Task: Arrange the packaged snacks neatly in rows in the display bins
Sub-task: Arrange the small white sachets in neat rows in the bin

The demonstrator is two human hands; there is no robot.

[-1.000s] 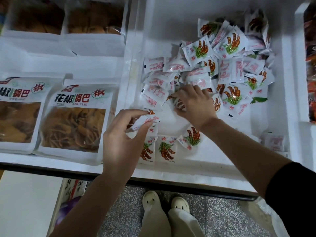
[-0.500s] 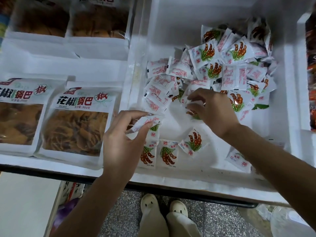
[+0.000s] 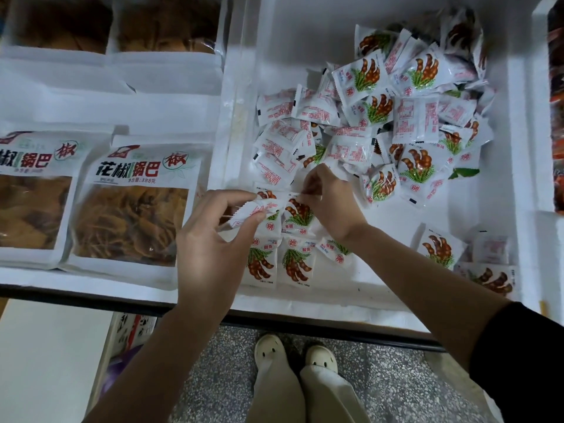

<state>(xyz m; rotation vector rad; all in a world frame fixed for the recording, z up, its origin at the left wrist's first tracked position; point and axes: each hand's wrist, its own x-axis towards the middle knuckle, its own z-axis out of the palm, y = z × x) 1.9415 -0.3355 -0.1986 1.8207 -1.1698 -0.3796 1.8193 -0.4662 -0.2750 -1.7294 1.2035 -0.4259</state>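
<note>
Small white snack packets printed with brown pods and green leaves lie in a loose heap at the back of the white foam bin. A short row of packets lies flat near the bin's front left corner. My left hand pinches one packet between thumb and fingers just above that row. My right hand pinches the top edge of another packet that lies beside it, over the row.
Large white bags of fried crisps fill the neighbouring bin on the left. A few stray packets lie at the bin's front right. A dark red-packaged bin borders the right edge. My feet stand on speckled floor below the shelf edge.
My right hand left the heap with a packet and brought it toward me, down beside the left hand over the front row. The left hand kept its packet almost still.
</note>
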